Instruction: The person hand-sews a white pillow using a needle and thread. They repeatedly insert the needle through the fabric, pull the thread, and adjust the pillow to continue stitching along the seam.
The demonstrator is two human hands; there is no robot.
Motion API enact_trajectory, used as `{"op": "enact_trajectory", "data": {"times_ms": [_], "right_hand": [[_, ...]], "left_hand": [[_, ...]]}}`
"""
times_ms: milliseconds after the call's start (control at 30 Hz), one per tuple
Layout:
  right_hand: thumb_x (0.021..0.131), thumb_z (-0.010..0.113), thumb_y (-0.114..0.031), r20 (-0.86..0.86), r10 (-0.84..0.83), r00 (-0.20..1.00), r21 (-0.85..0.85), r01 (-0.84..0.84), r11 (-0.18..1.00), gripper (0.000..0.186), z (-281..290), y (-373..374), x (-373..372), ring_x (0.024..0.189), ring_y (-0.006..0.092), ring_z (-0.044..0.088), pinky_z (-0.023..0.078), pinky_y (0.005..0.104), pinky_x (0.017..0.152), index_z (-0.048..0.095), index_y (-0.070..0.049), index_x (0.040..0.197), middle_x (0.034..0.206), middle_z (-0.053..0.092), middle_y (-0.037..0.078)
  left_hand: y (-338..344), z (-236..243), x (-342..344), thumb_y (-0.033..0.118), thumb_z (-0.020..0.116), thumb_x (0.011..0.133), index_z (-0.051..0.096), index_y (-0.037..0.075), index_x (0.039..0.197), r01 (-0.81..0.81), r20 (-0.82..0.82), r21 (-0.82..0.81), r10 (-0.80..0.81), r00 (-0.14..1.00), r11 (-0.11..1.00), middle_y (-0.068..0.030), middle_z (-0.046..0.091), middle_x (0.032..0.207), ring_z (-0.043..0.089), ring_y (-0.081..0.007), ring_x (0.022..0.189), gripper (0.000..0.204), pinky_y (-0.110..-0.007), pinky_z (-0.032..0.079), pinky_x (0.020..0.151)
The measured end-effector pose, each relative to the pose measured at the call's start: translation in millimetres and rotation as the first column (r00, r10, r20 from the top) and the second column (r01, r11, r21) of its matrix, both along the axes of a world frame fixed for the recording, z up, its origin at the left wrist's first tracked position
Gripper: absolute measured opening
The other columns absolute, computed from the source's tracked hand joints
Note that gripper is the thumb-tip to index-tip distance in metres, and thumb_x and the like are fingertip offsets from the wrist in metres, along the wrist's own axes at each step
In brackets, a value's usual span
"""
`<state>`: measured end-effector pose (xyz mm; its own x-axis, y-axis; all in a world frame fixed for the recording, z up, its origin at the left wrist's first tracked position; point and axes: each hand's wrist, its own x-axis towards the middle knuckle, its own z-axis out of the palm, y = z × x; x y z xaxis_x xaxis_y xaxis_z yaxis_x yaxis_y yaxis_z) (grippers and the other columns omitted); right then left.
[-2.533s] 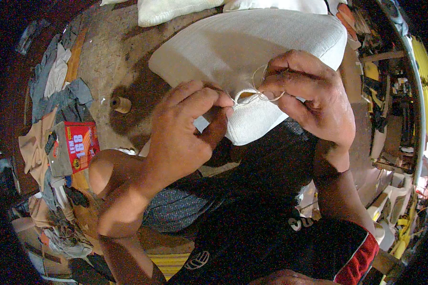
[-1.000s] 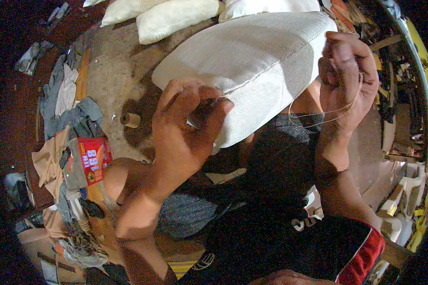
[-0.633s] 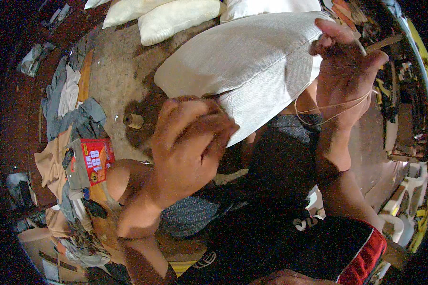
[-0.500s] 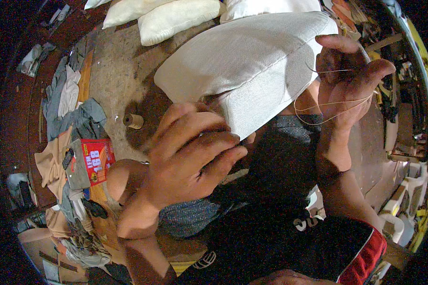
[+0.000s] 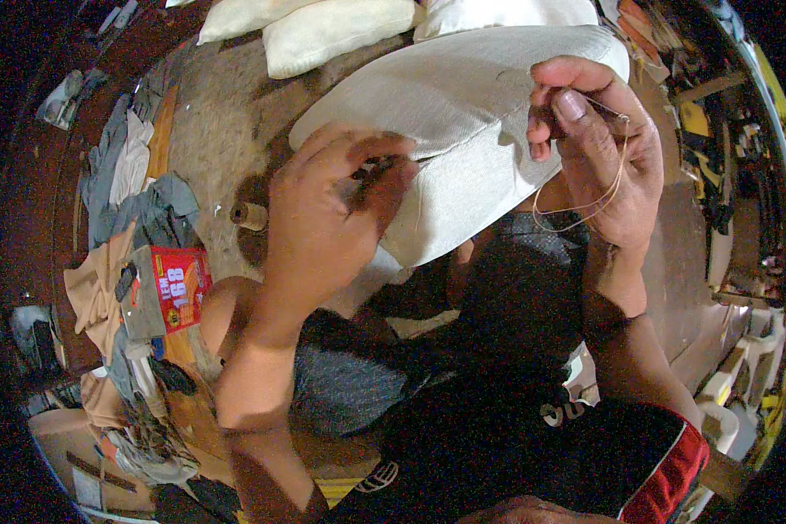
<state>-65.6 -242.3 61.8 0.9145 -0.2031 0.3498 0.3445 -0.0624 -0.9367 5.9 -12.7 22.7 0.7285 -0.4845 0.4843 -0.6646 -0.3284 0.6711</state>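
A stuffed white cushion stands tilted before me, with a seam running along its side and a gap at the seam's near left end. My left hand, somewhat blurred, has thumb and forefinger pinched on the cloth at that gap. Off the cushion's right side, my right hand is raised with its fingers curled and thumb bent in. A pale thread runs from those fingers and loops below the hand toward the cushion. Whether a needle is between the fingers cannot be made out.
Several filled white cushions lie at the far side. A thread spool stands on the floor to the left, with a red-and-grey box and heaped cloth nearby. Clutter lines the right edge.
My left hand has moved up to the seam gap, its fingers closing there. My right hand has shifted left, and its spread fingers have curled in around the thread.
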Motion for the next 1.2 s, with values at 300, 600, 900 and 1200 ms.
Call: {"op": "enact_trajectory", "data": {"times_ms": [300,600,900,1200], "right_hand": [[0.102,0.063,-0.011,-0.004,0.064,0.998,-0.161,-0.064,0.985,0.021,-5.0,-1.4,2.0,0.088,0.016,0.064,0.051,0.0284,0.075,0.07,0.005,0.112,0.103,0.069,0.011],[0.099,0.067,-0.008,-0.102,0.001,0.995,-0.2,-0.021,0.98,0.017,-5.9,2.9,-1.2,0.086,0.0156,0.066,0.052,0.0288,0.077,0.069,0.005,0.109,0.1,0.073,0.012],[0.099,0.067,-0.01,-0.071,-0.071,0.995,-0.35,0.042,0.936,0.018,-5.6,14.4,-10.5,0.085,0.0157,0.068,0.054,0.0284,0.075,0.072,0.006,0.107,0.096,0.075,0.012],[0.096,0.069,-0.009,0.052,-0.09,0.995,-0.605,0.103,0.79,0.015,-6.7,12.7,-6.6,0.088,0.0176,0.071,0.055,0.0293,0.078,0.075,0.003,0.102,0.099,0.076,0.012]], "left_hand": [[-16.4,-4.4,6.6,0.012,0.073,0.09,0.072,0.005,0.094,-0.019,-0.052,-0.064,0.016,0.999,0.998,-0.0131,0.069,0.089,0.069,-0.0321,0.082,0.009,-0.04,0.054,0.071],[-17.7,-11.8,5.5,0.011,0.069,0.093,0.068,0.004,0.095,-0.065,0.009,-0.101,0.066,0.998,0.993,-0.0143,0.068,0.089,0.067,-0.0351,0.08,0.007,-0.042,0.052,0.071],[-17.9,-12.7,5.3,0.01,0.069,0.093,0.069,0.003,0.093,-0.047,-0.008,-0.151,0.046,0.999,0.987,-0.0146,0.068,0.087,0.067,-0.034,0.079,0.007,-0.041,0.052,0.07],[-16.2,-13.0,4.1,0.008,0.068,0.092,0.069,0.003,0.093,-0.058,0.003,-0.164,0.06,0.998,0.985,-0.0143,0.068,0.087,0.068,-0.0334,0.08,0.005,-0.041,0.053,0.072]]}}
